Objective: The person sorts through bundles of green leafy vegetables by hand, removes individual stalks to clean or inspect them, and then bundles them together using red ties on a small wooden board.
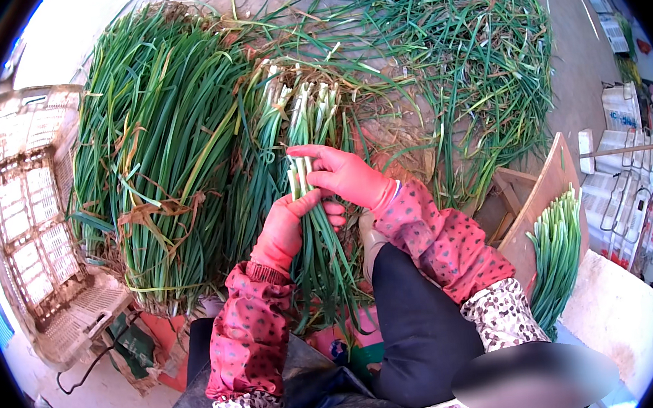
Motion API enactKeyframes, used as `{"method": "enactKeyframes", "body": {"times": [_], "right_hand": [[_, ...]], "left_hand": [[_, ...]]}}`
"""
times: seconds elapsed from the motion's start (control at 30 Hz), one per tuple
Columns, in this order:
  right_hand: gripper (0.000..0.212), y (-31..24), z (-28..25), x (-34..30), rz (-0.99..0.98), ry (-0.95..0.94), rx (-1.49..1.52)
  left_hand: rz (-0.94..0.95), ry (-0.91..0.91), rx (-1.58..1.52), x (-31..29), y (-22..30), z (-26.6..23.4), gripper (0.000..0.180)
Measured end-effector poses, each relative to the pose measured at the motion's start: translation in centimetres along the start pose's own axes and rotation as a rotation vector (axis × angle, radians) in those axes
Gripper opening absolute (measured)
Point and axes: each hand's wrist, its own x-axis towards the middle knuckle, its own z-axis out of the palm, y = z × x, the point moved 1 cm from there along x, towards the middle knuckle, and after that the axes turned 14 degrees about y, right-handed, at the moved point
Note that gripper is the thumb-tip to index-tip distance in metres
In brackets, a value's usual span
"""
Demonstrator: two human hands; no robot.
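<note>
A slim bunch of garlic chives [320, 243] stands between my hands, white stem ends up and green leaves hanging down over my lap. My left hand [286, 226], in a pinkish-orange glove, is closed around it below the stem ends. My right hand [351, 177], gloved alike, has its forefinger and thumb on the white stems just above. Right behind my hands lies a loose heap of chives [307, 109] with pale ends pointing away. A large pile of uncleaned chives [162, 155], with dry brown leaves among it, fills the left side.
A beige plastic crate [46, 249] leans at far left. Loose leaf scraps [485, 76] cover the floor at back right. Right of my knee, trimmed chives [557, 255] rest against a wooden board [537, 195]. White packages [617, 189] are stacked at far right.
</note>
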Motion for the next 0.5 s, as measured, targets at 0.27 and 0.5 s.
{"method": "enactKeyframes", "body": {"times": [0.27, 0.5], "right_hand": [[0.02, 2.4, 0.9, -1.2, 0.044, 0.184, -0.458], [0.024, 4.9, 1.7, -1.7, -0.447, 0.214, -1.108]], "left_hand": [[0.121, 0.37, 0.387, -0.6, -1.1, -0.3, 0.019], [0.084, 0.395, 0.454, -1.7, -1.5, -1.7, 0.018]]}}
